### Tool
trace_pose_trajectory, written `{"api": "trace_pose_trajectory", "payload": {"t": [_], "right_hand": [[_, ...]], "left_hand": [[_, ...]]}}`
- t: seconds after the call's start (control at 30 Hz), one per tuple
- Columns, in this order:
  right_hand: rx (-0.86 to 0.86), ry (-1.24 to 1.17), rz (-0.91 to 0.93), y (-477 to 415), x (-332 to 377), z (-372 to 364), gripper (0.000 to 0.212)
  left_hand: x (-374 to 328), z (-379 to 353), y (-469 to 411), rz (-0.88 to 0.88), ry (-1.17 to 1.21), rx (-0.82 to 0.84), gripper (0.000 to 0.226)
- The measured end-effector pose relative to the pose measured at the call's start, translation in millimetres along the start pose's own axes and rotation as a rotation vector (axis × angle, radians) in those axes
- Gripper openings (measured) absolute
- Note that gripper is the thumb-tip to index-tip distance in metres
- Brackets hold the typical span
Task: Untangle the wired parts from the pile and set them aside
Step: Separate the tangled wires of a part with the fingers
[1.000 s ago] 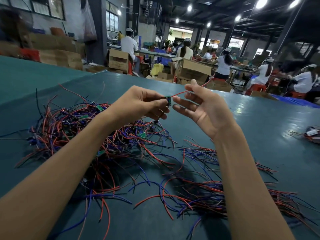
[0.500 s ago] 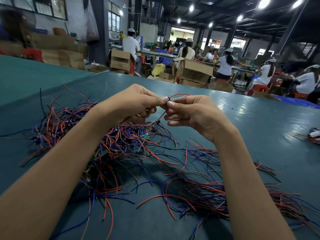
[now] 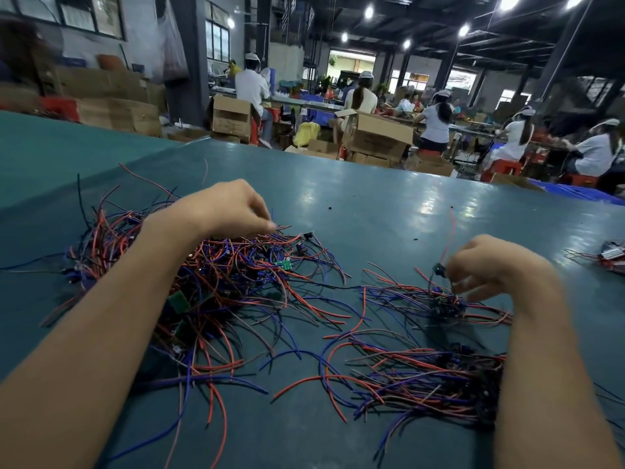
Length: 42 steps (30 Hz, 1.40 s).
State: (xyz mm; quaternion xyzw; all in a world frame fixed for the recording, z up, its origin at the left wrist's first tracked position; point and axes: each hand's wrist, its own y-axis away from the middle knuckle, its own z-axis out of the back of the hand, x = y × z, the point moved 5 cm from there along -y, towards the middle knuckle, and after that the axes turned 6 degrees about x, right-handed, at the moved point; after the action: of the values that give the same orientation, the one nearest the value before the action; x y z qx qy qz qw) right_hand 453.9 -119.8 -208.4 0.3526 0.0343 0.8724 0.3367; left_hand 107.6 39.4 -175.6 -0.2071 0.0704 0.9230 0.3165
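Head view: pinching wired part (image 3: 439,269) in right hand (image 3: 490,265), just above sorted bundle (image 3: 446,306) at right centre of bench (image 3: 372,204), likely to lay it alongside. Left hand (image 3: 223,208), fingers curled, atop tangled pile (image 3: 209,282) at centre left, probably picking next; grip on any wire too blurred to tell.

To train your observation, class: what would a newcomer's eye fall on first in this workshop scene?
The tangled pile of red and blue wires sprawls over the left of the green table, with the left hand at its top, fingers curled. To the right, the right hand pinches a small wired part just above a smaller bundle.
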Motion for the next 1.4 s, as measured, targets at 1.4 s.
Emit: {"api": "trace_pose_trajectory", "payload": {"t": [1.4], "right_hand": [[0.238,0.122,0.556,76,127,-55,0.021]], "left_hand": [[-35,37,21,-0.243,0.954,-0.39,0.03]]}}
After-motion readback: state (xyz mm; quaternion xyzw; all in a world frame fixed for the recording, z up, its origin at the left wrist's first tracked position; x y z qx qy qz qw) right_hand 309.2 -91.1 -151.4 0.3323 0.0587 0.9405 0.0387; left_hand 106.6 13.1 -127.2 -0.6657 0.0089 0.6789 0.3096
